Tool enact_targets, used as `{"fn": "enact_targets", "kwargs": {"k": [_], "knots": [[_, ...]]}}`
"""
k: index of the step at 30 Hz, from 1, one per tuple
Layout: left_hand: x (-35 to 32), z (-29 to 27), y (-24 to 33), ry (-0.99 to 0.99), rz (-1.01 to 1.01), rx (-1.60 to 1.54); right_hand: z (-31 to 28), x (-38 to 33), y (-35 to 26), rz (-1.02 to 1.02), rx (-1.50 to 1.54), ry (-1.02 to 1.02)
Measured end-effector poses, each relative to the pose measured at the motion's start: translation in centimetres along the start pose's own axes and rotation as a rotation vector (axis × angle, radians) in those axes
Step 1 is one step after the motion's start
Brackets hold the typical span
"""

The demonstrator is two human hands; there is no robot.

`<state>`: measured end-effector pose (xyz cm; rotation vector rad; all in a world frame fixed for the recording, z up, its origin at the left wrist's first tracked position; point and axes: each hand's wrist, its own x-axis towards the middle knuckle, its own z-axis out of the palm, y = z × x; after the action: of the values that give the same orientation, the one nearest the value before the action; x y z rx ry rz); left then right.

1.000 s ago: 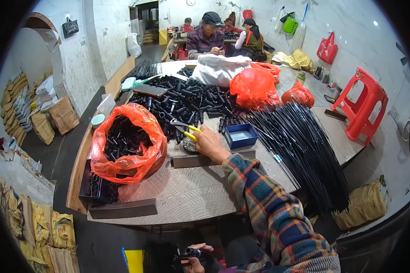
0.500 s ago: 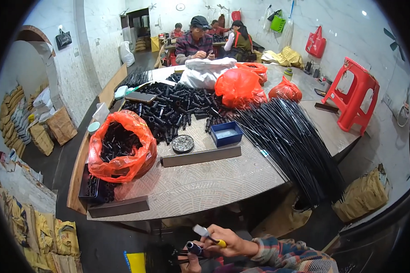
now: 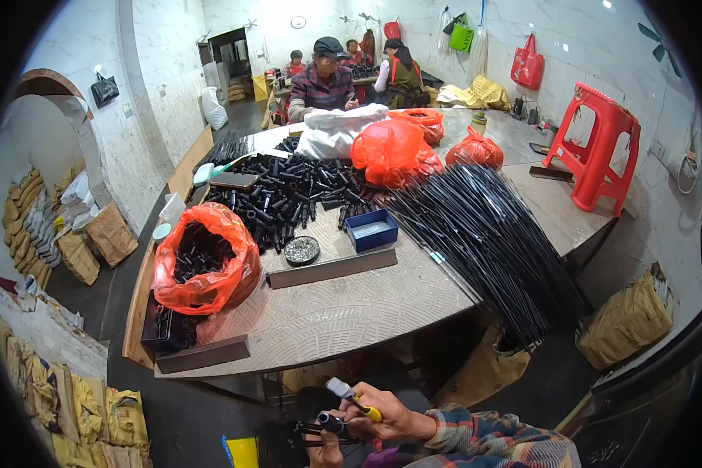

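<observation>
Both hands worked low at the lower edge of the view, below the near rim of the table (image 3: 343, 312). The right hand (image 3: 382, 417) was closed around a yellow-handled tool (image 3: 352, 396), whose grey head pointed up and to the left. The left hand (image 3: 327, 446) lay just beneath it, only partly in view, its fingers curled about a small black tube (image 3: 331, 422) with thin black rods (image 3: 320, 430) beside it (how firmly it gripped could not be told). Tool head and tube stood close together, near touching.

Out on the table, well apart from the hands, lay a grey metal bar (image 3: 331, 267), a round tin of small parts (image 3: 302, 249) and a blue tray (image 3: 372, 229). To the left sat an orange bag of black tubes (image 3: 207, 257); behind it spread a heap of black tubes (image 3: 296, 191), and to the right a long sheaf of thin black rods (image 3: 483, 242) overhung the table edge. Other people sat at a far table (image 3: 324, 78).

Risks, as judged: the work was held in mid-air over the dark floor, so a loosened pinch could have dropped the tube out of sight. The tool head, so near the left fingers, could have nipped them had it slipped. The overhanging sheaf could have slid off if knocked.
</observation>
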<state>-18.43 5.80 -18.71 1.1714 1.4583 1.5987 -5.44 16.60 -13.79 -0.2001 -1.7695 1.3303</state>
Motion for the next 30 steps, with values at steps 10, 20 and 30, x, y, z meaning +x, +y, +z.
{"fn": "enact_targets", "kwargs": {"k": [10, 20, 30], "knots": [[0.0, 0.4, 1.3, -0.079, 0.012, -0.040, -1.0, -0.3, 0.4, -0.078, -0.072, -0.085], [0.4, 0.1, 1.5, -0.142, -0.022, -0.085, -1.0, 0.0, -0.5, -0.078, -0.181, -0.097], [-0.3, 0.6, -2.4, -0.051, 0.235, -0.298, 0.6, -0.6, -1.3, -0.004, 0.072, 0.041]]}}
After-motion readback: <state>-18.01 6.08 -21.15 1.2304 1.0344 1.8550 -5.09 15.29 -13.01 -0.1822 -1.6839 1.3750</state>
